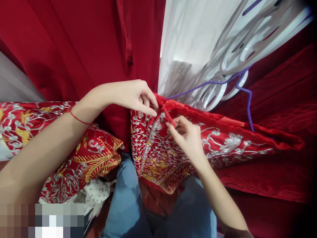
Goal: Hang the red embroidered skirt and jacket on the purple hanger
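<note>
A red skirt [158,155] with silver and gold embroidery hangs in front of me, its waistband [223,120] spread along a purple wire hanger [210,82]. My left hand [141,97] is at the left end of the waistband, thumb and forefinger closed on the red fabric edge; its other fingers are curled. Just to the right, my right hand [187,132] pinches a narrow red fabric strap [169,116] between thumb and fingertips. The strap comes down from the waistband over the embroidery. The hanger's lower ends are hidden inside the skirt.
Another red embroidered garment [91,162] lies at the left, above a white dotted cloth [97,193]. Red drapes [81,43] hang behind. A white scrollwork frame [237,49] stands at the upper right beside white cloth [188,29]. My knees in blue trousers [126,198] are below.
</note>
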A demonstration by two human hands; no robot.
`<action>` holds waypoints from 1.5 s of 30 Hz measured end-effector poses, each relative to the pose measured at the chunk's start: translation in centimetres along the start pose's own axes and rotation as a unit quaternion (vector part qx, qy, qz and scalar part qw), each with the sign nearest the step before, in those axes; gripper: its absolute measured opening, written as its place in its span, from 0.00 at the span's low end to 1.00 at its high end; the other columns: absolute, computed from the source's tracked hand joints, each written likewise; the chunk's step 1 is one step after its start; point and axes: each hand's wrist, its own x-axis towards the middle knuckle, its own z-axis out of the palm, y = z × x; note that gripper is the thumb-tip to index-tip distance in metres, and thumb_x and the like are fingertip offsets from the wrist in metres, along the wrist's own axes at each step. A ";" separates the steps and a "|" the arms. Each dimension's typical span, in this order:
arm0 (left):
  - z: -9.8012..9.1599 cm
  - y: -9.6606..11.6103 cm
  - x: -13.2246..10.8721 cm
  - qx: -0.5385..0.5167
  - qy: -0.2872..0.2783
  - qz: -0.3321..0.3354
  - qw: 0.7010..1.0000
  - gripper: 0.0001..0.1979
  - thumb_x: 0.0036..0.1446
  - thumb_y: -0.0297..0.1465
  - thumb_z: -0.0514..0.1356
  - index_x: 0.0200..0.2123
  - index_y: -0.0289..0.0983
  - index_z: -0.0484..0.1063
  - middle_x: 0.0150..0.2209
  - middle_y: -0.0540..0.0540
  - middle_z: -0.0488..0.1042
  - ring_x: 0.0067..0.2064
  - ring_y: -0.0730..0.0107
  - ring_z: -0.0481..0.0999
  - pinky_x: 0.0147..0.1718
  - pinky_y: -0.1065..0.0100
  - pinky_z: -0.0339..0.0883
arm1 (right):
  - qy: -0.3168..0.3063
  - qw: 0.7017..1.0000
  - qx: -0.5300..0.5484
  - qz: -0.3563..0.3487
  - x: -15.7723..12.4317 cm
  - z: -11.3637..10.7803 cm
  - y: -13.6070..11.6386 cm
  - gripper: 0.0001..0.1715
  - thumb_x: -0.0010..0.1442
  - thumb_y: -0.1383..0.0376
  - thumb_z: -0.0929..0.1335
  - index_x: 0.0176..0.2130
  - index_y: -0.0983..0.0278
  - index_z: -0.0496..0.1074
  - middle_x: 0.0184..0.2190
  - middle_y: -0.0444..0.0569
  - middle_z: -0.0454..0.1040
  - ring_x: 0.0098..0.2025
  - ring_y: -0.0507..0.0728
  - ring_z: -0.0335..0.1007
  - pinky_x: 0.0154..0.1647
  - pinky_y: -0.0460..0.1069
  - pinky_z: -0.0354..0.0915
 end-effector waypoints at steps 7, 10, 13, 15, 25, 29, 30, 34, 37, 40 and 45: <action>1.3 -0.3 0.9 0.029 0.075 0.006 0.997 0.13 0.53 0.39 0.64 0.33 0.36 0.82 0.22 0.49 0.76 0.24 0.75 0.72 0.31 0.69 0.63 | 0.092 0.993 -0.012 -0.074 0.9 -1.9 -2.2 0.14 0.68 0.59 0.65 0.33 0.62 0.73 0.23 0.41 0.71 0.23 0.48 0.64 0.26 0.44 0.61; 0.3 0.1 0.3 0.035 0.085 0.040 0.995 0.09 0.53 0.36 0.62 0.30 0.36 0.80 0.22 0.51 0.75 0.24 0.76 0.71 0.30 0.71 0.62 | 0.092 0.994 -0.006 -0.055 1.1 -3.0 -1.6 0.17 0.70 0.57 0.63 0.34 0.63 0.75 0.24 0.43 0.73 0.23 0.49 0.67 0.25 0.44 0.63; -0.7 0.6 -0.3 0.044 0.122 0.065 0.989 0.10 0.55 0.35 0.61 0.30 0.36 0.79 0.23 0.50 0.74 0.25 0.76 0.71 0.29 0.71 0.61 | 0.046 0.998 0.001 -0.036 1.1 -4.0 -0.2 0.16 0.70 0.57 0.63 0.41 0.62 0.76 0.27 0.44 0.76 0.23 0.49 0.69 0.25 0.44 0.65; -1.0 0.8 -0.5 0.055 0.141 0.065 0.986 0.11 0.56 0.36 0.61 0.31 0.35 0.79 0.23 0.50 0.74 0.26 0.75 0.70 0.30 0.71 0.61 | 0.020 0.998 -0.020 -0.048 1.1 -4.6 0.4 0.14 0.69 0.60 0.63 0.46 0.62 0.75 0.29 0.45 0.78 0.22 0.49 0.70 0.25 0.45 0.66; 1.3 -0.3 0.7 0.022 -0.042 -0.005 0.999 0.22 0.54 0.50 0.63 0.32 0.35 0.80 0.21 0.48 0.73 0.21 0.74 0.67 0.26 0.70 0.59 | -0.096 0.976 -0.074 -0.181 1.2 -4.3 -0.1 0.30 0.62 0.77 0.59 0.60 0.61 0.69 0.47 0.50 0.78 0.44 0.54 0.76 0.49 0.52 0.72; 0.7 -0.1 0.6 -0.004 -0.012 0.003 1.000 0.24 0.63 0.47 0.55 0.30 0.35 0.81 0.19 0.46 0.73 0.20 0.74 0.68 0.27 0.70 0.63 | -0.100 0.972 -0.063 -0.203 1.2 -4.2 0.2 0.32 0.60 0.78 0.59 0.59 0.59 0.71 0.53 0.51 0.75 0.51 0.56 0.75 0.53 0.55 0.72; 0.5 -0.1 0.5 -0.004 0.015 0.010 1.000 0.23 0.63 0.46 0.55 0.31 0.35 0.81 0.19 0.47 0.73 0.21 0.74 0.68 0.28 0.70 0.63 | -0.091 0.970 -0.074 -0.211 1.3 -4.2 0.3 0.33 0.60 0.79 0.59 0.59 0.59 0.71 0.55 0.52 0.73 0.54 0.57 0.73 0.55 0.55 0.71; 0.1 -0.5 0.4 0.010 0.097 0.030 0.995 0.15 0.58 0.41 0.62 0.36 0.37 0.83 0.22 0.48 0.76 0.21 0.74 0.70 0.27 0.70 0.65 | -0.077 0.959 -0.117 -0.245 1.5 -4.2 0.3 0.36 0.57 0.80 0.59 0.59 0.59 0.69 0.63 0.53 0.68 0.61 0.60 0.69 0.56 0.57 0.72; 0.7 -1.1 0.7 -0.020 0.043 0.029 0.998 0.16 0.55 0.41 0.65 0.41 0.37 0.83 0.25 0.47 0.79 0.20 0.74 0.70 0.25 0.70 0.65 | -0.088 0.956 -0.099 -0.262 1.9 -4.3 0.0 0.34 0.56 0.79 0.58 0.57 0.59 0.70 0.67 0.52 0.63 0.62 0.61 0.70 0.53 0.57 0.75; 1.7 -1.5 1.2 -0.056 -0.013 0.030 0.998 0.17 0.57 0.43 0.64 0.43 0.38 0.82 0.26 0.45 0.80 0.20 0.75 0.69 0.23 0.71 0.64 | -0.089 0.959 -0.079 -0.259 2.2 -4.3 -0.1 0.31 0.56 0.78 0.58 0.54 0.59 0.72 0.70 0.51 0.58 0.62 0.61 0.70 0.53 0.58 0.75; 2.0 -1.4 1.6 -0.068 -0.038 0.016 0.997 0.17 0.57 0.44 0.64 0.38 0.35 0.82 0.24 0.44 0.78 0.19 0.77 0.68 0.22 0.72 0.62 | -0.067 0.961 -0.055 -0.262 2.6 -4.1 0.4 0.29 0.57 0.75 0.59 0.52 0.59 0.73 0.67 0.51 0.64 0.64 0.62 0.66 0.60 0.62 0.69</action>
